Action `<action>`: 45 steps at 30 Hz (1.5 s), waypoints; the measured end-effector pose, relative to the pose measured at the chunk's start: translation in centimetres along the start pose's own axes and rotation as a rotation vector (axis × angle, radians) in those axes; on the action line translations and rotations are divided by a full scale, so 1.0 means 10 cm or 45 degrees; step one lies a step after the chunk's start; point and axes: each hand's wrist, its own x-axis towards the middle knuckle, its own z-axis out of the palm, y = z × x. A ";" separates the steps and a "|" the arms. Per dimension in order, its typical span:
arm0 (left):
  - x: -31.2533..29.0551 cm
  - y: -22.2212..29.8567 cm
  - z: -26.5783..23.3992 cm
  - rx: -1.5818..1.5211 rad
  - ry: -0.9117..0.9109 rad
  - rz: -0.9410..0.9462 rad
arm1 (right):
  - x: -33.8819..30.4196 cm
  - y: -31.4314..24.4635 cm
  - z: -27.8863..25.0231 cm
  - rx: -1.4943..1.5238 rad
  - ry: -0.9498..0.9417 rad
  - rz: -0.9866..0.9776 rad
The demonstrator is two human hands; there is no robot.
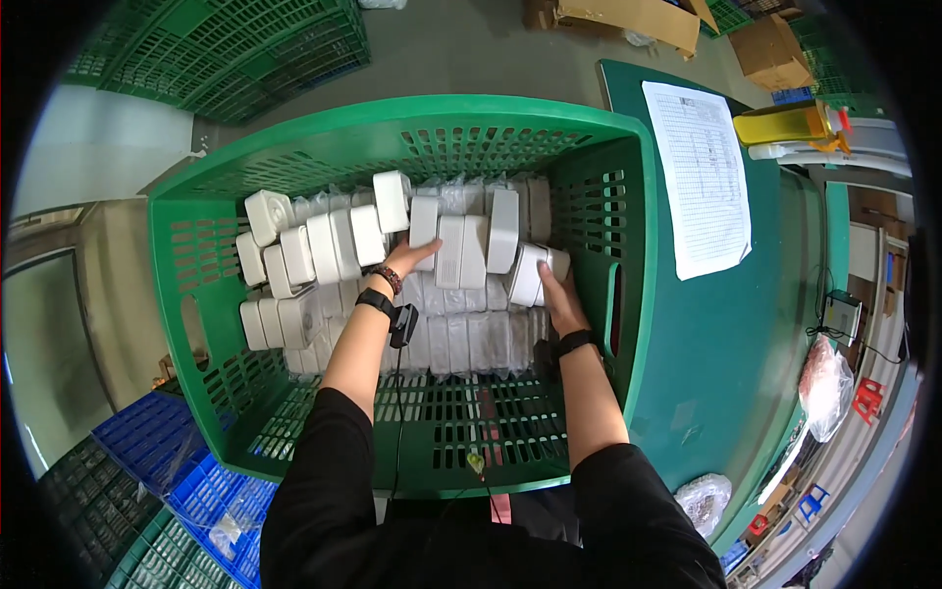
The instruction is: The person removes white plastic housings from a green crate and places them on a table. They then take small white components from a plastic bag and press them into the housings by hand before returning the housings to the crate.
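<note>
Both my hands are inside a large green plastic crate, among rounded white plastic cases. My left hand grips a white case near the middle of the row, its thumb on the near face and the other fingers mostly hidden. At the row's right end, my right hand is closed around a tilted white case. Between the hands stand more white cases, and a taller one leans there. Several loose cases lie left of my left hand. Beneath them are plastic-wrapped white cases in rows.
Right of the crate is a green table with a printed sheet and a yellow bottle. Blue crates stand at lower left, green crates at far left. A black cable hangs from my left wrist.
</note>
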 end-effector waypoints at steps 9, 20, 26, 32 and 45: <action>-0.44 0.06 0.33 0.141 -0.221 -0.082 | -0.24 0.05 -0.03 0.054 -0.192 0.183; -0.86 0.07 0.49 -0.038 -0.104 0.102 | -0.75 -0.14 -0.07 0.001 -0.026 0.063; -2.33 0.81 0.29 -0.111 -0.144 0.353 | -1.98 -1.36 -0.02 0.198 -0.137 -0.129; -4.19 2.29 0.49 0.283 -0.042 1.058 | -3.41 -2.69 -0.36 0.075 -0.062 -0.828; -4.36 2.32 0.86 0.112 -0.224 0.954 | -3.57 -2.59 -0.74 0.192 -0.160 -0.839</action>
